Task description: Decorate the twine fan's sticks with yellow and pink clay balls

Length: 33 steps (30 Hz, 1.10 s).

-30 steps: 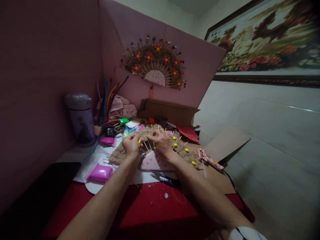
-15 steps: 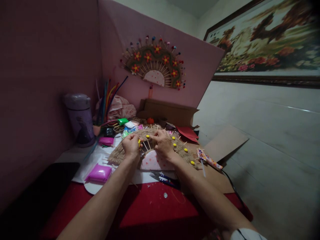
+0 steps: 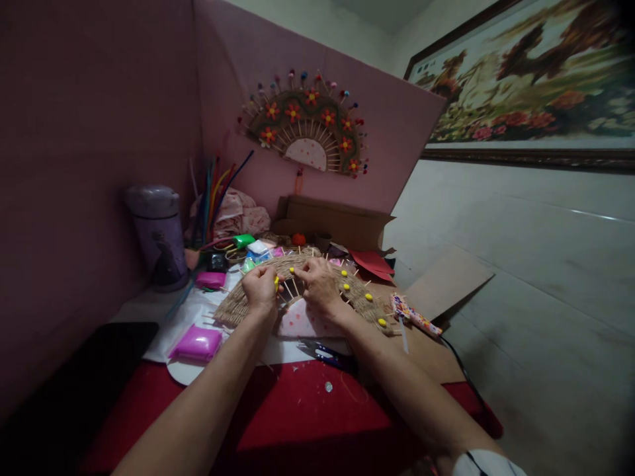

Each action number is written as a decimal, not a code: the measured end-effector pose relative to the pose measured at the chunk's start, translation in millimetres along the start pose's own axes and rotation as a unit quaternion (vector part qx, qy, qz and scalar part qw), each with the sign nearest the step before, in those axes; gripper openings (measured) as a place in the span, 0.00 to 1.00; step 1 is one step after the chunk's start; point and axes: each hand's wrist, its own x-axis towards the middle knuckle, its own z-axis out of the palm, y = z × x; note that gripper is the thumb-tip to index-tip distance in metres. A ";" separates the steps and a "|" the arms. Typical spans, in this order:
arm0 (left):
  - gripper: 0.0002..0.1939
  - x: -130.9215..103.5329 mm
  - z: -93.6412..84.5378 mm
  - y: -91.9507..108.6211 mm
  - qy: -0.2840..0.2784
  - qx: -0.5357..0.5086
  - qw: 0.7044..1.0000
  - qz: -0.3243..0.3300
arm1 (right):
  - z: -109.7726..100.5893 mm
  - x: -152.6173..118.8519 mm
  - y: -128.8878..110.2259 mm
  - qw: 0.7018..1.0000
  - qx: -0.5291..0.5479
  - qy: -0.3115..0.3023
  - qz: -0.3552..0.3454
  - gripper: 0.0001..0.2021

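Observation:
A half-round fan (image 3: 233,307) woven of brown twine over thin wooden sticks lies on the table, with a pink dotted half-circle (image 3: 302,320) at its base. Several yellow clay balls (image 3: 368,297) sit on its right side. My left hand (image 3: 258,289) is closed over the fan's left part, pinching a lump of yellow clay (image 3: 276,284). Curled over the middle of the weave, my right hand (image 3: 320,284) has its fingertips on a small yellow clay ball (image 3: 292,270). Part of the fan is hidden under both hands.
Blue-handled thread snips (image 3: 327,355) lie in front of the fan. A patterned glue gun (image 3: 414,316) rests at right on cardboard. Magenta clay packs (image 3: 197,344) and a purple tumbler (image 3: 157,238) stand left. A finished fan (image 3: 307,125) hangs on the back board.
My right fingers have drawn in around the small yellow ball, which has shifted slightly left. My left hand keeps its place with the yellow clay.

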 end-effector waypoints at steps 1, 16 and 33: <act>0.02 0.1 0.0 -0.3 -0.001 -0.002 1.000 0.000 | 0.1 0.6 -0.2 1.000 0.005 0.000 0.003 0.17; 0.04 -3.2 -0.5 4.7 -0.004 0.006 1.000 -0.017 | 5.3 24.8 -6.6 0.990 0.094 0.048 0.091 0.07; 0.02 -3.3 0.6 4.0 -0.002 0.004 1.000 -0.013 | 0.5 23.4 0.9 0.986 0.109 0.061 0.106 0.07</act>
